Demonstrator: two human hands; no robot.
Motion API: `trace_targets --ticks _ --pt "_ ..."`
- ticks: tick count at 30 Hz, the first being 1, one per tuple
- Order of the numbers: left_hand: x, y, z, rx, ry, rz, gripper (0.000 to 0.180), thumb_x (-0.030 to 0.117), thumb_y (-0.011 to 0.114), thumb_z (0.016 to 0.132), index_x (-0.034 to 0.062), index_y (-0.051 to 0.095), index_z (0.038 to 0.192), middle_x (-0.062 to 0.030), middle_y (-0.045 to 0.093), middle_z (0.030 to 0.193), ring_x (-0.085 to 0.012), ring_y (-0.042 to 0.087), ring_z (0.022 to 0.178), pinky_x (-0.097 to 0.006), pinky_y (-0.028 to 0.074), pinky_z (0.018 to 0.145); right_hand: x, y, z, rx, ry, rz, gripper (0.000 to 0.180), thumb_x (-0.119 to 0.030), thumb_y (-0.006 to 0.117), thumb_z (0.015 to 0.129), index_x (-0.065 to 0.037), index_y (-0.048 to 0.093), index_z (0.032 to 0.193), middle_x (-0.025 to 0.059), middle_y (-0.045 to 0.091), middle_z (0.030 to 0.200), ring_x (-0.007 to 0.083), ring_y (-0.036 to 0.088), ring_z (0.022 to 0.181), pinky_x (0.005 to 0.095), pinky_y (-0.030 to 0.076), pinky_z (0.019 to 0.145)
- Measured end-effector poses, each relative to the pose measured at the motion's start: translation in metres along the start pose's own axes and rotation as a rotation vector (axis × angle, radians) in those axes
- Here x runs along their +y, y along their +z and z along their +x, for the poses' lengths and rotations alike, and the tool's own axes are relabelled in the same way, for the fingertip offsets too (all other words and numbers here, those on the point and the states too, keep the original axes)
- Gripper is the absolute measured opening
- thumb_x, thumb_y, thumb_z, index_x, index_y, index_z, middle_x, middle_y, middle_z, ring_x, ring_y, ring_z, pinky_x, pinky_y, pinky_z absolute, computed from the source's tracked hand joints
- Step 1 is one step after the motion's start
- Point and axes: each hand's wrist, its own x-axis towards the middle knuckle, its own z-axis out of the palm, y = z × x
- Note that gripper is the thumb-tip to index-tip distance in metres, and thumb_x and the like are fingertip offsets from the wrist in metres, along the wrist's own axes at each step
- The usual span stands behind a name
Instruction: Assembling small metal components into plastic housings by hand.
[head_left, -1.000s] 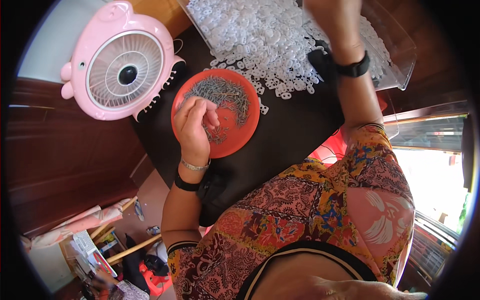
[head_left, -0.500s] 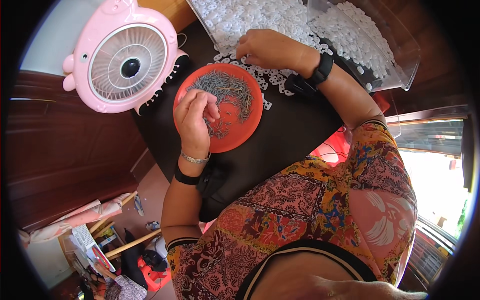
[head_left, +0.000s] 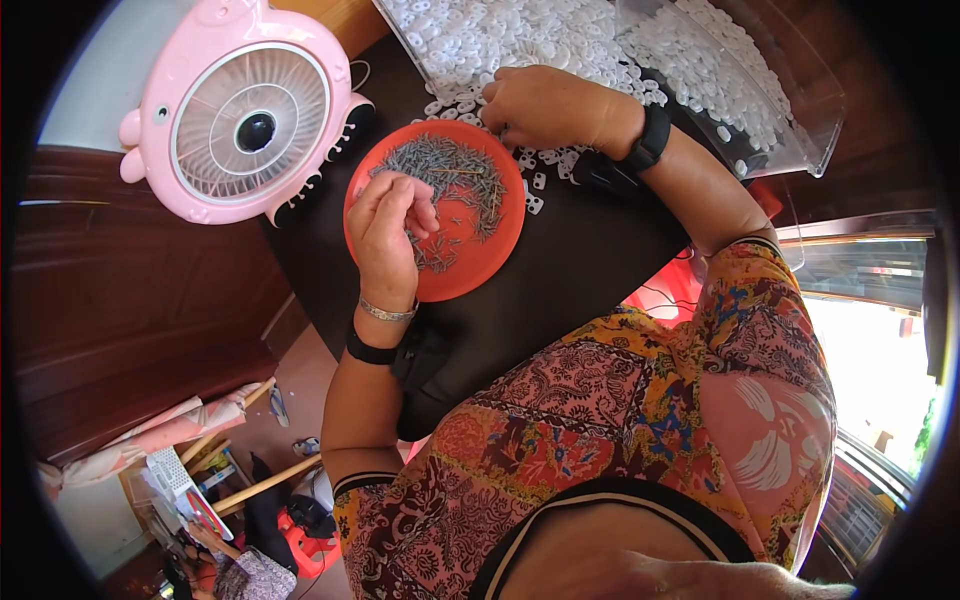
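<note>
Fingers of the left hand (head_left: 388, 232) curled narrow, tips pinched together over the orange dish (head_left: 492, 243), among small grey pins (head_left: 450, 180); whether a pin is held between them cannot be told; silver bangle (head_left: 387, 312) and black band (head_left: 370, 352) on that wrist. Right hand (head_left: 545, 105) lies knuckles up at the near edge of the white pieces (head_left: 480, 35), fingers bent and close together, tips touching the pieces; what they grip, if anything, is hidden; black watch (head_left: 650, 138) on the wrist. Dish: round, flat, on a black mat (head_left: 580, 270), just left of the right hand; pins heaped in its upper half, a few scattered lower. White pieces: small flat plastic shapes, piled beyond the dish, some strayed onto the mat beside the rim. Clear tray (head_left: 790, 110): upper right, tilted, holding more white pieces. Pink fan (head_left: 245, 110): round grille, black hub, small ears, upper left, just beside the dish. Patterned sleeve (head_left: 760, 380): red, orange and blue, lower right. Dark wooden panel (head_left: 120, 300) at left; clutter on the floor at lower left, too small to tell.
</note>
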Motion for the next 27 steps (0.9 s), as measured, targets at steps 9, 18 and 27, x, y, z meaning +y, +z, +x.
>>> trace_targets --ticks 9,18,27 --pt "-0.001 -0.001 0.002 -0.004 -0.006 0.016 0.026 0.017 0.047 0.092 0.0000 0.059 0.076 -0.0039 0.055 0.063 -0.0103 0.051 0.054 -0.021 0.039 0.050 0.014 0.013 0.004 0.044 0.026 -0.164 0.009 -0.010 0.062 0.074 -0.005 0.064 0.081 0.0106 0.062 0.079 0.0309 0.060 0.083 0.0409 0.049 0.073" --pt "-0.002 -0.003 0.002 -0.049 -0.039 0.051 0.025 0.018 0.047 0.092 0.0009 0.060 0.079 -0.0031 0.056 0.065 -0.0096 0.052 0.054 -0.021 0.039 0.050 -0.007 -0.009 0.007 0.338 0.005 0.286 0.015 -0.008 0.060 0.082 0.000 0.063 0.095 0.0136 0.067 0.080 0.0270 0.066 0.076 0.0354 0.053 0.072" --pt "0.004 0.005 -0.001 -0.237 -0.321 -0.213 0.033 0.027 0.039 0.095 -0.0002 0.057 0.093 -0.0058 0.058 0.074 -0.0133 0.055 0.060 -0.022 0.040 0.053 -0.057 -0.002 0.008 0.308 -0.118 1.137 0.014 0.000 0.066 0.084 -0.002 0.065 0.098 0.0028 0.064 0.093 0.0103 0.060 0.092 0.0248 0.048 0.082"
